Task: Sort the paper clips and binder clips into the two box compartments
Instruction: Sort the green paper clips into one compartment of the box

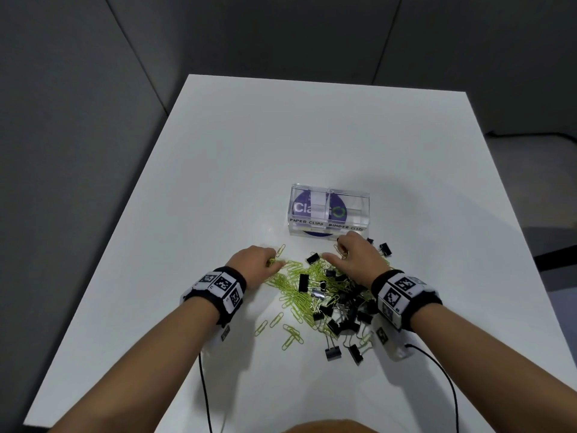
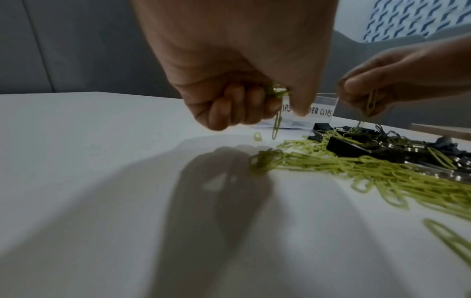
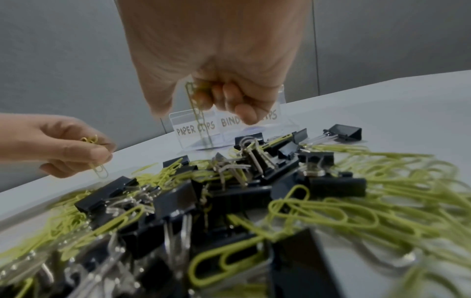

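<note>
A mixed heap of green paper clips [image 1: 293, 295] and black binder clips [image 1: 343, 310] lies on the white table [image 1: 237, 157]. Beyond it stands a clear two-compartment box [image 1: 327, 210], labelled PAPER CLIPS on the left and BINDER CLIPS on the right. My left hand [image 1: 256, 260] hovers at the heap's left edge, its curled fingers gripping green paper clips [image 2: 276, 121] that dangle down. My right hand [image 1: 352, 257] is near the box's front, its fingers curled round hanging green paper clips [image 3: 196, 104].
Loose paper clips [image 1: 292, 334] and a few binder clips [image 1: 333, 353] lie scattered on the near side of the heap. Black cables [image 1: 204, 389] run from both wrist bands toward me. Grey partition walls [image 1: 78, 89] surround the table.
</note>
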{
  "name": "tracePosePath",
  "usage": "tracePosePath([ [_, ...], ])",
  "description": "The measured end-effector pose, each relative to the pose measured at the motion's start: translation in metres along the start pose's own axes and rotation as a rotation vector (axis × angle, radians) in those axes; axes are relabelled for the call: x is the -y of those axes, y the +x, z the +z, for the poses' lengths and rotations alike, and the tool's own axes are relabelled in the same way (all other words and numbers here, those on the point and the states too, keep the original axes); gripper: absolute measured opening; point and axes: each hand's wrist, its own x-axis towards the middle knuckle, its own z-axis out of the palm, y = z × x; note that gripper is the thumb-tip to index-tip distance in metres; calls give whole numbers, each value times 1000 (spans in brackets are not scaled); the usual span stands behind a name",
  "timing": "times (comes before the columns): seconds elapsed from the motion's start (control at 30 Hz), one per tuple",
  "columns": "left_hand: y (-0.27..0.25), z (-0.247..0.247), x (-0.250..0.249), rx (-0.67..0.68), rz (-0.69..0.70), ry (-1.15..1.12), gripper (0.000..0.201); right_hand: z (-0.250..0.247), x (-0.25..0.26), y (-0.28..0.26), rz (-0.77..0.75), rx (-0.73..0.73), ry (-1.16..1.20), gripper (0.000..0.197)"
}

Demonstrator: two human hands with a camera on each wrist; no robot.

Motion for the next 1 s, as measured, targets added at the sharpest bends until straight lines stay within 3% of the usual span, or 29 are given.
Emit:
tracePosePath([
  [0.13, 0, -7, -3, -19, -22, -95, 35, 3, -1, 5, 64, -73, 212, 37],
  [0.23, 7, -6, 1, -1, -68, -222, 32, 3, 2, 8, 111, -18, 271, 20],
  [0.33, 11, -7, 1, 18, -84, -284, 24, 1, 8, 9, 56, 86, 224, 13],
  [0.5, 8, -12, -9, 0, -41, -131, 25, 5, 23, 12, -53, 223, 79, 22],
  [0.67, 11, -2, -10, 144, 0, -35, 31, 14, 26, 11, -132, 350, -186, 27],
  [0.77, 12, 3, -8, 196, 9, -47, 30, 19, 23, 9, -117, 364, -270, 31],
  [0.93, 11, 5, -12, 213, 10, 4, 28, 21, 16, 7, -115, 332, -264, 10],
  [1.0, 10, 4, -14, 224, 14, 32, 29, 18, 15, 6, -114, 323, -215, 13],
])
